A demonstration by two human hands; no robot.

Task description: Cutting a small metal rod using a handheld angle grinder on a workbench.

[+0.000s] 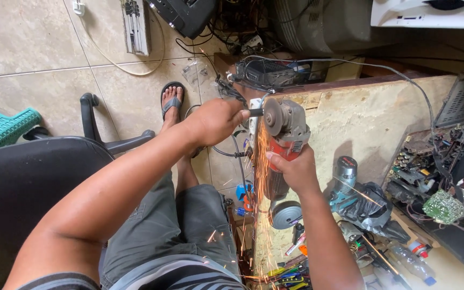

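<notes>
My right hand (pixel 295 171) grips the red and grey body of an angle grinder (pixel 288 131), held over the left edge of a worn workbench (pixel 371 123). Its grey disc (pixel 273 116) faces left. My left hand (pixel 217 119) pinches a short dark metal rod (pixel 254 113) and presses its tip against the disc. A stream of orange sparks (pixel 260 177) falls from the contact point down toward my lap. The grinder's grey cable (pixel 350 63) loops back over the bench.
A black chair (pixel 22 177) stands at left, a teal plastic stool (pixel 1 126) behind it. On the bench lie a spare disc (pixel 287 214), a teal and grey power tool (pixel 343 180), circuit boards (pixel 442 205), hand tools and bottles. My sandalled foot (pixel 172 104) rests on floor tiles.
</notes>
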